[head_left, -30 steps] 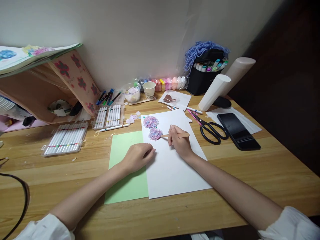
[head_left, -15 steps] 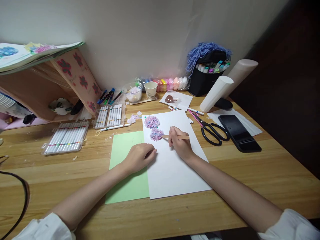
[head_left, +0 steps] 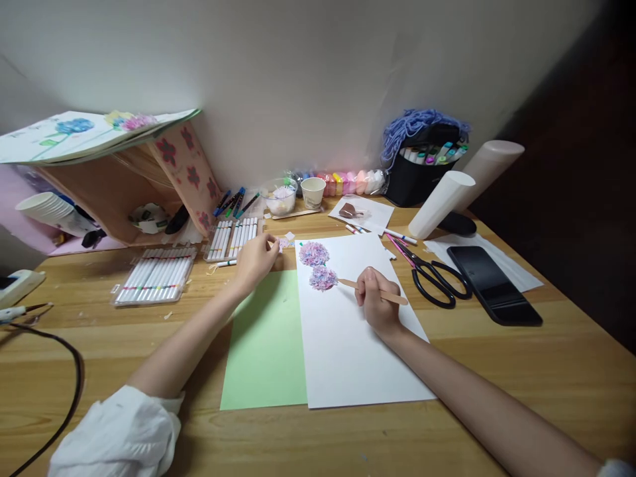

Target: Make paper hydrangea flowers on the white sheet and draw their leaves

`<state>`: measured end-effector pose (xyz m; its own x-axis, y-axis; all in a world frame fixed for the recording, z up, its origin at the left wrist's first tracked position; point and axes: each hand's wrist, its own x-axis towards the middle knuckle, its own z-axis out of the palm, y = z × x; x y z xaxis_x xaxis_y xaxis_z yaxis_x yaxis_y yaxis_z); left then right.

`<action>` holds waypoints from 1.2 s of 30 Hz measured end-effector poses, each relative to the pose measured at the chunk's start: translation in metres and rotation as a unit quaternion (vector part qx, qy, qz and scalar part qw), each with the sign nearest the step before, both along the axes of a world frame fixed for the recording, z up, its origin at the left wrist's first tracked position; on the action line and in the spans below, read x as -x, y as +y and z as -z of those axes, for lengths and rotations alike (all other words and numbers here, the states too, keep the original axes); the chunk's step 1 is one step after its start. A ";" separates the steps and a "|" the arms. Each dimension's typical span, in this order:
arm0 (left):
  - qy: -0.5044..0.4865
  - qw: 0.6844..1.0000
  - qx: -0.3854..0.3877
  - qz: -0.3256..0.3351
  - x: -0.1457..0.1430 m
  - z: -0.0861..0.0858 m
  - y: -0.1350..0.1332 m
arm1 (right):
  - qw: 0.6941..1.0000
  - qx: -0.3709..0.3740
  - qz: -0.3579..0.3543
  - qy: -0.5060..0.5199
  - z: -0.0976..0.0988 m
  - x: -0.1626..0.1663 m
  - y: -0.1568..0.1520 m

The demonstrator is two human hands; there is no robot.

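Note:
My right hand (head_left: 380, 301) is closed round a flat wooden craft stick (head_left: 395, 297), whose left tip points at the lower of two pink-and-blue petal flower heads (head_left: 322, 278). Both flower heads sit near the top left of a white sheet of paper (head_left: 348, 358). That sheet overlaps a pale green sheet (head_left: 265, 351) on its left. Beyond the green sheet, my left hand (head_left: 256, 262) has its fingers curled together beside small pale pink paper pieces (head_left: 287, 240). Whatever its fingertips may hold is hidden.
White markers in cases (head_left: 154, 275) lie at the left, below a decorated box (head_left: 186, 175). A clear bowl (head_left: 281, 199) and paper cup (head_left: 313, 192) stand at the back. Scissors (head_left: 437, 281), a phone (head_left: 494, 285) and a white cylinder (head_left: 442, 204) are on the right.
My left hand has left the papers and moved up and left to the paper pieces. My right hand, with the craft stick, has drawn slightly back from the lower flower head.

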<state>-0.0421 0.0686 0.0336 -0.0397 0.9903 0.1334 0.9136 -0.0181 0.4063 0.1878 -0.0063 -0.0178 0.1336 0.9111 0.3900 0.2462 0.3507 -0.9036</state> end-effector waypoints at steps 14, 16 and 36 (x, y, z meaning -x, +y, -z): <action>0.170 0.982 0.034 0.074 -0.010 0.016 0.031 | 1.000 0.002 0.001 -0.001 0.001 0.000 0.000; 0.170 0.982 0.030 0.073 -0.010 0.017 0.031 | 1.000 0.000 0.001 0.001 0.002 0.000 0.000; 0.083 0.993 0.059 0.052 -0.007 0.010 0.041 | 1.000 0.005 -0.001 0.009 0.003 -0.002 0.000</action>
<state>-0.0352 0.1100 0.0237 0.0774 0.9969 0.0131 0.9637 -0.0781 0.2554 0.1899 -0.0061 -0.0206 0.1388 0.9152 0.3783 0.2293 0.3419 -0.9113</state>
